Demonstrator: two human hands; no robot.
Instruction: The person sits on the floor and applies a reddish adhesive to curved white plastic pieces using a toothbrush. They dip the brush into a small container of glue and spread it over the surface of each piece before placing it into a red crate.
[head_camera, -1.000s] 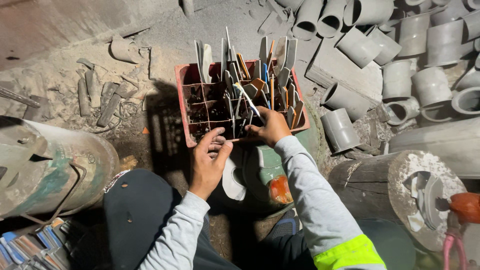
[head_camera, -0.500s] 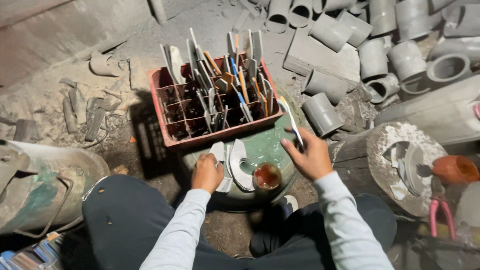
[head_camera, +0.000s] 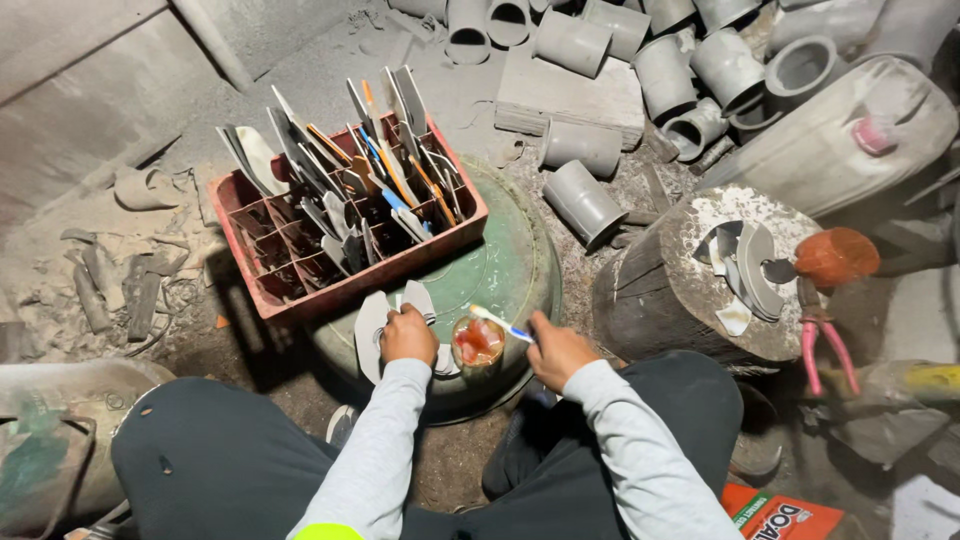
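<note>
While the right hand (head_camera: 556, 350) pinches a brush (head_camera: 500, 322) over the glue pot (head_camera: 478, 345), the left hand (head_camera: 408, 335) grips cut pieces (head_camera: 372, 335) beside the red crate (head_camera: 340, 285).

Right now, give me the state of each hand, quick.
Left hand: closed on a pale curved plastic piece on the green drum.
Right hand: closed, holding a small brush over the glue tin.

An orange, white and green flat packet (head_camera: 782, 516) lies at the bottom edge.
</note>
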